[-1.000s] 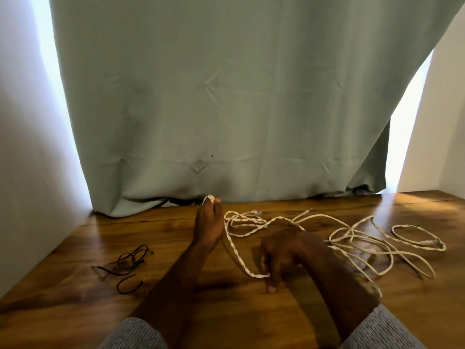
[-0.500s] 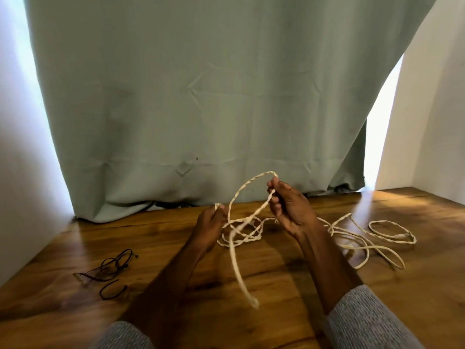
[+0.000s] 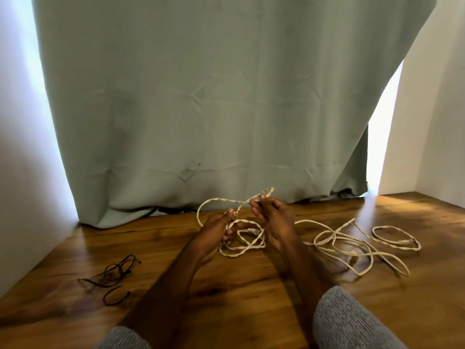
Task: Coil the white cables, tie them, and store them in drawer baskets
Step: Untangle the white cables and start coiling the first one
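Left hand (image 3: 218, 229) has risen; both grips, right hand (image 3: 273, 217) too, pinch the white cable (image 3: 241, 245) loops

This looks like a room in a home rather than a workplace. A pale green curtain (image 3: 226, 102) hangs across a bright window, daylight spilling past both its edges, and its hem bunches on a polished wooden surface (image 3: 251, 298) with a warm, knotted grain. Plain white walls (image 3: 440, 109) close in on either side. Small domestic clutter lies about: a pair of thin dark-rimmed glasses (image 3: 113, 272) on the wood.
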The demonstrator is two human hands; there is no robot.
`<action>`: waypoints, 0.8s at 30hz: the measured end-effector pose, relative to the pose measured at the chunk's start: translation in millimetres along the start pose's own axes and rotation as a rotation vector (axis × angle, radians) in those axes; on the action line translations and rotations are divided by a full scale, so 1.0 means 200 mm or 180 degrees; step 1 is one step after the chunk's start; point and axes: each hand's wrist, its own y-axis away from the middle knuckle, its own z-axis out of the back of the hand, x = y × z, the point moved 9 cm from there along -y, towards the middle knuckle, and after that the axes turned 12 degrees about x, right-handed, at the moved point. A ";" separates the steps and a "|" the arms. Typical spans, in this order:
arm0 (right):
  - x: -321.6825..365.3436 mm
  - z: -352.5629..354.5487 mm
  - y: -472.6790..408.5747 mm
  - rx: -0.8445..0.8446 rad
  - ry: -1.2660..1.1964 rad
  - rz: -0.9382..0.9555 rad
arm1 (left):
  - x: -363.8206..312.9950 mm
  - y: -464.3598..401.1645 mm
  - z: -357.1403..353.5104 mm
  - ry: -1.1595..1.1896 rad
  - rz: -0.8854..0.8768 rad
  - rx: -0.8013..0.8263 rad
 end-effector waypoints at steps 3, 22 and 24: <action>0.02 -0.07 0.01 0.0207 0.1867 0.0092 | 0.01 0.01 0.01 0.0200 0.0031 0.0060; 0.25 -0.50 -0.09 0.1110 0.3738 0.0568 | -0.13 0.09 -0.02 0.2037 -0.0054 0.1007; 0.16 -0.46 -0.06 0.1277 0.2563 0.0054 | -0.18 0.10 -0.04 0.2222 -0.0216 0.1122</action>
